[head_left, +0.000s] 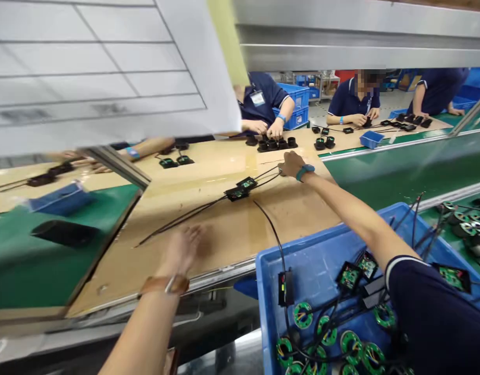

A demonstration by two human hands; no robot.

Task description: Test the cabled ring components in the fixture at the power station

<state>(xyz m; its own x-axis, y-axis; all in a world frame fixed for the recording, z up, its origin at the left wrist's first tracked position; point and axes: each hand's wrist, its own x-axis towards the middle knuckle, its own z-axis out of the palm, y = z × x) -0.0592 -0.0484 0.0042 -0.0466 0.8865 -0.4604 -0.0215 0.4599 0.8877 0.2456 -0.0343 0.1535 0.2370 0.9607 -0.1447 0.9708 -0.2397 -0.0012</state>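
Note:
My right hand (290,164) reaches far forward over the brown cardboard sheet (232,234) and grips the ends of thin black cables (269,176). Those cables run back to two small black circuit modules (241,189) lying on the cardboard. My left hand (183,249), blurred, hovers flat over the near part of the cardboard with fingers apart, holding nothing. A long black cable bundle (185,216) trails left from the modules.
A blue bin (269,291) at the near right holds green wound coils and black modules with wires. Across the belt, other people in dark blue shirts handle black parts (273,143). A green conveyor (400,161) runs at right. A white sheet hangs at upper left.

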